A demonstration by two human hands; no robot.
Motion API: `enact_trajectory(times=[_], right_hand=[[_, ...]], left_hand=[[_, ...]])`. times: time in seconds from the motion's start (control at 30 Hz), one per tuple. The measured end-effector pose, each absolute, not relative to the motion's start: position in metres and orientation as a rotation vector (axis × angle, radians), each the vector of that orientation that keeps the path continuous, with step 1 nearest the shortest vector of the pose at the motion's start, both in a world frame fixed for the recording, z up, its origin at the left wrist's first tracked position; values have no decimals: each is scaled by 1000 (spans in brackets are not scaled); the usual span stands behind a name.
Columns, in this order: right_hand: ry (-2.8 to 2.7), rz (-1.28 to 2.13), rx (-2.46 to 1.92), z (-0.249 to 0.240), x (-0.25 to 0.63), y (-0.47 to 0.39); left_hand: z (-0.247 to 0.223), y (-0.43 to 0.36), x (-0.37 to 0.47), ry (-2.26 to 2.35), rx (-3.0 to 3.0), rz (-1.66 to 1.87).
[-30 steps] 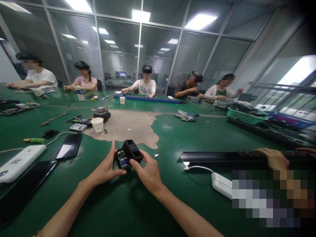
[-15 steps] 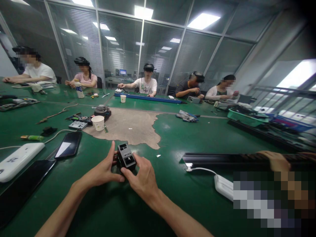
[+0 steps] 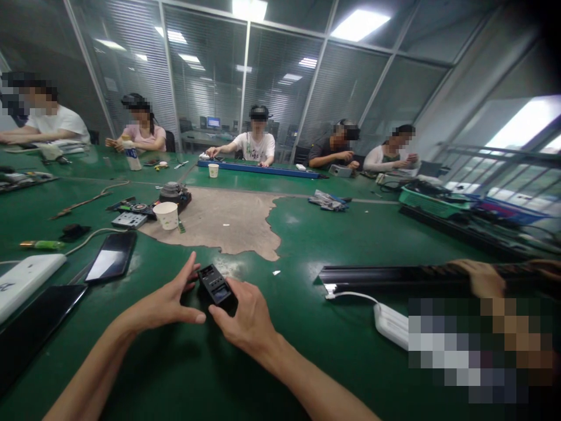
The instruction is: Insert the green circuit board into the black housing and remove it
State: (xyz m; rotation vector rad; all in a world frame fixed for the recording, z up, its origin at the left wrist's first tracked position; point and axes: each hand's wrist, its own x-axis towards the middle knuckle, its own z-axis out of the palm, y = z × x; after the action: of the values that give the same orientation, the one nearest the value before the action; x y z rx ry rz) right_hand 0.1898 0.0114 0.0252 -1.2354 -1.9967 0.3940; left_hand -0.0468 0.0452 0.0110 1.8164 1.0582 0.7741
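In front of me is a small black box-shaped part (image 3: 214, 285) with several openings and small marks on its upper face; its exact kind is unclear. My right hand (image 3: 246, 313) grips its right side and near corner between thumb and fingers. My left hand (image 3: 173, 298) is open on the other side, thumb and fingers spread, with its fingertips close to the part's far left corner. Whether those fingertips touch it is hard to see. The part tilts slightly above the green table (image 3: 302, 351).
Left of my hands lie a phone (image 3: 111, 256), a white power strip (image 3: 28, 283) and a dark flat panel (image 3: 39, 327). A paper cup (image 3: 166, 216) stands beside dismantled electronics. On the right, another person's hand (image 3: 484, 278) rests on a long black bar (image 3: 372, 279). Several people sit opposite.
My left hand has come slightly away from the black part, and the part now leans flatter in my right hand. The whole view has shifted a little.
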Motion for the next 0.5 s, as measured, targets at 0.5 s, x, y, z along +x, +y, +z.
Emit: enact_trajectory(times=[0.5], right_hand=[[-1882, 553, -1178, 22, 191, 10]], left_hand=[[7, 50, -41, 1079, 1751, 789]])
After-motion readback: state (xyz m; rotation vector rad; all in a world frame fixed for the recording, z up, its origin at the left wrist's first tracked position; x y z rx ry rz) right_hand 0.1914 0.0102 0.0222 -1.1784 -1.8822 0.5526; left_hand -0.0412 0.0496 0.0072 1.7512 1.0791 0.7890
